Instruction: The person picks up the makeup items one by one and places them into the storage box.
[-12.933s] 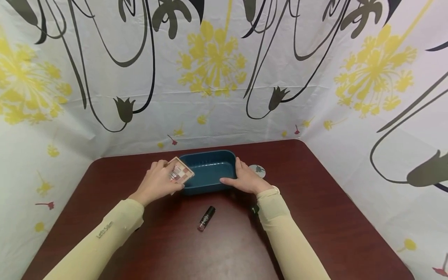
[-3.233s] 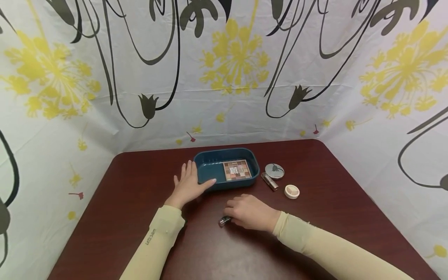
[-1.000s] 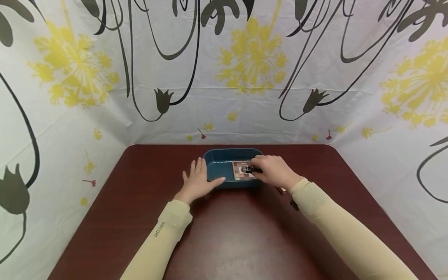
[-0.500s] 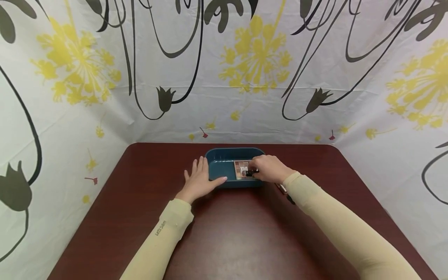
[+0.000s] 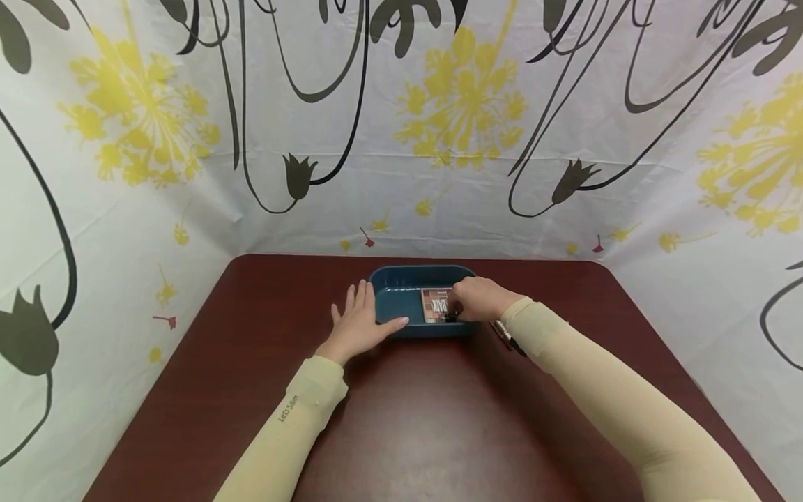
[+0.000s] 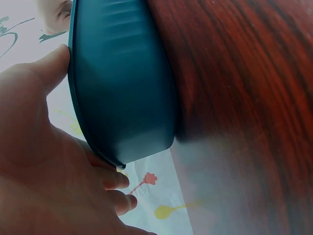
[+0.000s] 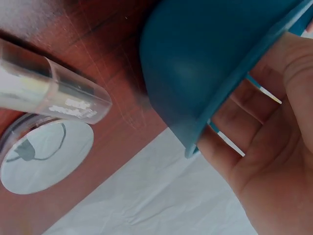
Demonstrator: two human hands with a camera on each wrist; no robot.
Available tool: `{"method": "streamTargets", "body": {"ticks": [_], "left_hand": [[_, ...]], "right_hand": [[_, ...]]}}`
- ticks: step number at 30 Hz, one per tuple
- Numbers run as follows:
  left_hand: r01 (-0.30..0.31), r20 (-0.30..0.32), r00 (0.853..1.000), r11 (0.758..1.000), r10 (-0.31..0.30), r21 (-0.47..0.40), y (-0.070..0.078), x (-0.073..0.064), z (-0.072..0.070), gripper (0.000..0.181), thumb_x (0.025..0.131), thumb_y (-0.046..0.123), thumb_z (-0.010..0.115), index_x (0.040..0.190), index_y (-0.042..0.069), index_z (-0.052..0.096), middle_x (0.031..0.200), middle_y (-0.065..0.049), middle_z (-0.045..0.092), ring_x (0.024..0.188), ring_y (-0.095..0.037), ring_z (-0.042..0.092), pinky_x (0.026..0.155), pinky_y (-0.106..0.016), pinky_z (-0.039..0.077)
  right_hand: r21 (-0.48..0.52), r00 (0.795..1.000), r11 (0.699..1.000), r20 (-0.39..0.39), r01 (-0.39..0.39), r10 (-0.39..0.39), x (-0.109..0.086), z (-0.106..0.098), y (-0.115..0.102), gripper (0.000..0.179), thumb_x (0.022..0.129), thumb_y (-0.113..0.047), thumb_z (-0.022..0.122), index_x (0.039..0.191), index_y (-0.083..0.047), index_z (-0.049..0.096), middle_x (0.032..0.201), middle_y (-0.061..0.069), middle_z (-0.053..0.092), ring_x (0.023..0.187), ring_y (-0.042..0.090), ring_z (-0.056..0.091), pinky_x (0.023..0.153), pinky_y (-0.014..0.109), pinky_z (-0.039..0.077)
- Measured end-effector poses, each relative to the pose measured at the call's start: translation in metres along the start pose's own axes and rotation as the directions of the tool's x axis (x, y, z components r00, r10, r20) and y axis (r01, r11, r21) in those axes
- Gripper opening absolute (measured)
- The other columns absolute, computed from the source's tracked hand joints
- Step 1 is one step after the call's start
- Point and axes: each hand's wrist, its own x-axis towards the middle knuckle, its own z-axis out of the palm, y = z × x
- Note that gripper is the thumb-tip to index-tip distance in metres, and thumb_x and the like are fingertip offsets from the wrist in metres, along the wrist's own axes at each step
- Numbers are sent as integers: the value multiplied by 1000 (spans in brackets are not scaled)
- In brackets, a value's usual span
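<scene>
Fingers of the left hand (image 5: 356,330) are straight and spread at the left end of the blue tray (image 5: 396,307), thumb on its near rim. Right hand (image 5: 488,300) reaches over the right rim, fingers bent inside; one black item (image 5: 450,318) shows at their tips, mostly hidden. I can't tell if it's gripped.

Tray's mid-frame, far rim just short of the worktop (image 5: 401,425) back edge; printed cloth (image 5: 376,188) rises right behind. Side edges run to lower left and lower right. My widest room: tray down to bottom of frame, between the sleeves (image 5: 602,376). Tray floor also shows left of the palette.

Count: 1 tray, 1 palette (image 5: 434,301) flat in its right half, 1 clear-capped tube (image 7: 58,85) and 1 round mirror (image 7: 49,154) outside it, left side of the right wrist view.
</scene>
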Motion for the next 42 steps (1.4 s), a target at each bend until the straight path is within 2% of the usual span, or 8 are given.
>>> {"method": "streamTargets", "body": {"ticks": [6,12,19,27,37,42], "left_hand": [[-4,-1,1000,1000,4,-2,1,0,-3,119,83,82,53,162,7,6,169,-10,-2,153,-33,-7,112,-70,-2],[-6,-1,1000,1000,6,4,1,1,-2,119,83,81,53,162,6,6,169,-11,-1,153,-33,-8,112,-70,-2],[4,-4,1000,1000,-4,8,-1,3,-1,120,82,82,54,162,7,7,169,-11,1,153,-33,-6,113,-70,-1],[-3,-6,1000,1000,3,15,0,3,-1,120,82,82,54,162,6,7,169,-12,1,153,-33,-6,112,-71,-1],[-8,-10,1000,1000,8,15,-1,2,-1,120,82,82,54,162,6,7,169,-12,2,153,-34,-5,112,-72,0],[-5,-6,1000,1000,5,29,0,2,-2,120,82,82,53,162,6,7,169,-13,2,153,-33,-5,112,-72,1]], "right_hand": [[54,998,999,66,-1,-3,1,-8,-1,26,87,-1,71,102,-20,80,97,-4,73,85,12,66,72,34,56],[61,991,998,135,-12,4,7,-10,1,28,87,-1,70,99,-24,80,94,-7,71,79,8,62,69,31,55],[103,981,994,183,45,-64,16,-11,3,36,84,5,66,99,-25,81,95,-5,74,81,9,65,69,32,55],[88,983,993,160,82,-95,15,-11,4,30,88,1,70,95,-25,82,93,-7,75,82,8,67,70,32,56],[8,988,999,144,54,-55,16,-10,-3,27,88,1,72,84,-24,81,83,-6,74,74,8,65,69,33,57],[14,988,999,146,48,-49,17,-8,-2,23,89,-1,72,87,-22,80,87,-4,74,76,10,65,70,33,57]]}}
